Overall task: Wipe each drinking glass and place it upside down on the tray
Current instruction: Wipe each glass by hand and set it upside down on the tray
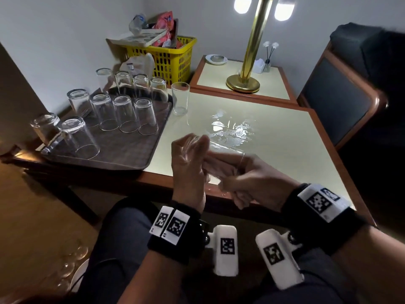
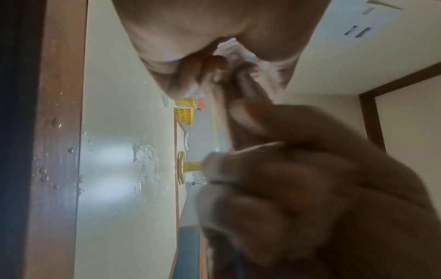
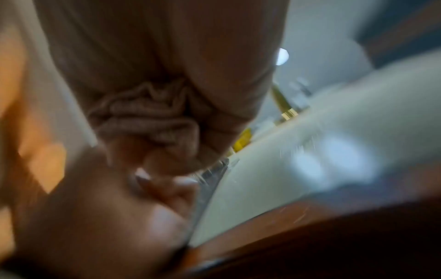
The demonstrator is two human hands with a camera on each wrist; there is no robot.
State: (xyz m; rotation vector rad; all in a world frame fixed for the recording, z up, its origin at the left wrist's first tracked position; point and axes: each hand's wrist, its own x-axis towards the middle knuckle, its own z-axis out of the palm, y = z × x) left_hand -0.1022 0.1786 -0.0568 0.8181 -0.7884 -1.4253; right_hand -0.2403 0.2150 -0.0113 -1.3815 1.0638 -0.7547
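Observation:
A clear drinking glass (image 1: 225, 148) lies on its side in the air over the table's near edge. My left hand (image 1: 189, 156) grips its base end. My right hand (image 1: 254, 178) holds a beige cloth (image 1: 215, 166) pushed in through the glass's mouth; the cloth (image 3: 148, 117) shows crumpled in the right wrist view. The brown tray (image 1: 122, 154) at the left carries several glasses (image 1: 126, 113) standing upside down. One more glass (image 1: 180, 98) stands upright on the cream table (image 1: 285, 150) just right of the tray.
A water puddle (image 1: 232, 128) shines on the table beyond my hands. A yellow basket (image 1: 168, 58) of clutter stands at the back. A brass lamp (image 1: 247, 73), a white dish (image 1: 216, 59) and a diffuser bottle (image 1: 267, 65) share the side table. A dark chair (image 1: 341, 99) is right.

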